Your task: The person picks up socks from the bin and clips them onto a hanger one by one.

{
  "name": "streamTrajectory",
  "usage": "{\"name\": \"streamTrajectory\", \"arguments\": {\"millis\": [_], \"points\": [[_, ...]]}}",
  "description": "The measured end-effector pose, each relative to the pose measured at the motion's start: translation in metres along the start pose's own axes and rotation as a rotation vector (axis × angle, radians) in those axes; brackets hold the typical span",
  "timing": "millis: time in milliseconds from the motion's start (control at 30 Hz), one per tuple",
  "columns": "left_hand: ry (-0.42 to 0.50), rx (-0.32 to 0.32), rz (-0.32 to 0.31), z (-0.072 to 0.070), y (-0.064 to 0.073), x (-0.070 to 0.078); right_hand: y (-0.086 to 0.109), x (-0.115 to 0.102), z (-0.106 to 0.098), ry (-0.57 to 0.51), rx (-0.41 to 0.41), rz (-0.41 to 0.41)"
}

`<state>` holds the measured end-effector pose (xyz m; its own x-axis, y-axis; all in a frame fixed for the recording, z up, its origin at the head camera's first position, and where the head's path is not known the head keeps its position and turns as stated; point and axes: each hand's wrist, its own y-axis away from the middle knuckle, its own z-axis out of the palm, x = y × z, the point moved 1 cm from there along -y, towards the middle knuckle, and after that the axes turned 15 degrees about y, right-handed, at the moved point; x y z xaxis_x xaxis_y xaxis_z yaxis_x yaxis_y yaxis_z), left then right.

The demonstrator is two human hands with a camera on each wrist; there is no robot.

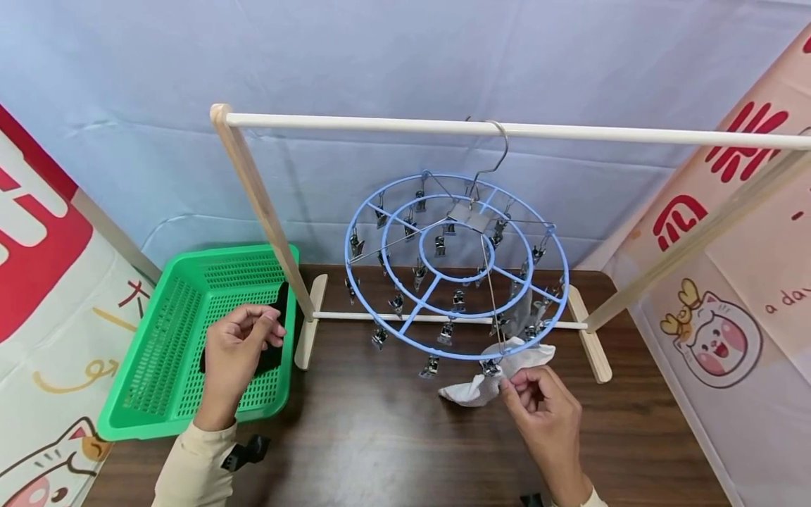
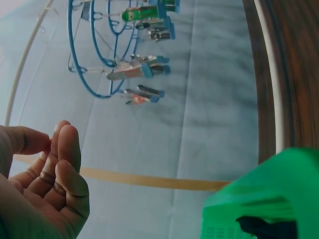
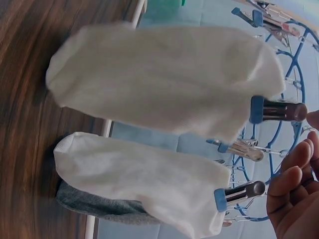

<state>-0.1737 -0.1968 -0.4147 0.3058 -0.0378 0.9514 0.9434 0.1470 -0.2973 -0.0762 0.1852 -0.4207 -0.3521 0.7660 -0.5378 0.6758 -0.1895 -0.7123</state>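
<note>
In the head view, my left hand (image 1: pixel 234 345) is above the green basket (image 1: pixel 146 415), over a black cloth item (image 1: pixel 271 360) lying inside. Its thumb and fingertips meet with nothing visible between them, as the left wrist view confirms. My right hand (image 1: pixel 548 408) is at the near edge of the blue round clip hanger (image 1: pixel 437 350). Its thumb tip is right at the end of a metal clip (image 3: pixel 281 110) that bites the cuff of a white sock (image 3: pixel 159 79); the fingers are loosely bent. Beside it hang another clipped white sock (image 3: pixel 144 169) and a grey sock (image 3: pixel 107 204).
The hanger's hook (image 1: pixel 503 144) sits over the white bar (image 1: pixel 355 124) of a wooden stand. Several bare clips dangle from the rings, including one clip (image 1: pixel 431 366) left of the white sock. The stand's left foot (image 1: pixel 310 331) is close beside the basket.
</note>
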Motion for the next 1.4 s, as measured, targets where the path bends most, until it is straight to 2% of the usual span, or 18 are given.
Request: {"name": "streamTrajectory", "arguments": {"millis": [133, 267, 367, 433, 533, 600, 700, 800, 967, 1067, 1167, 1400], "points": [[-0.02, -0.003, 0.017, 0.003, -0.003, 0.015, 0.002, -0.005, 0.0, -0.02, -0.019, -0.014], [-0.04, -0.02, 0.04, 0.007, -0.004, 0.029, 0.015, 0.007, 0.008, -0.079, -0.059, -0.007], [-0.045, -0.027, 0.05, 0.004, -0.008, 0.023, 0.024, 0.013, 0.013, -0.182, -0.112, 0.016], [-0.053, -0.029, 0.056, 0.002, -0.01, 0.019, 0.024, 0.008, 0.014, -0.259, -0.153, 0.026], [-0.09, -0.025, 0.064, -0.002, -0.014, 0.01, 0.025, 0.002, 0.017, -0.33, -0.192, 0.019], [-0.125, -0.027, 0.081, -0.002, -0.016, 0.012, 0.026, 0.0, 0.021, -0.354, -0.204, 0.004], [-0.178, -0.042, 0.124, 0.002, -0.017, 0.022, 0.028, 0.0, 0.027, -0.373, -0.23, 0.005], [-0.23, -0.086, 0.194, 0.004, -0.02, 0.03, 0.029, -0.002, 0.032, -0.355, -0.266, 0.049], [-0.285, -0.14, 0.254, -0.006, -0.032, 0.013, 0.027, -0.007, 0.038, -0.29, -0.294, 0.151], [-0.303, -0.147, 0.244, -0.013, -0.039, 0.001, 0.026, -0.007, 0.041, -0.259, -0.322, 0.203], [-0.315, -0.156, 0.219, -0.018, -0.042, -0.003, 0.025, -0.006, 0.044, -0.27, -0.379, 0.231], [-0.423, -0.209, 0.154, -0.022, -0.048, -0.008, 0.021, -0.012, 0.049, -0.381, -0.453, 0.187]]}}
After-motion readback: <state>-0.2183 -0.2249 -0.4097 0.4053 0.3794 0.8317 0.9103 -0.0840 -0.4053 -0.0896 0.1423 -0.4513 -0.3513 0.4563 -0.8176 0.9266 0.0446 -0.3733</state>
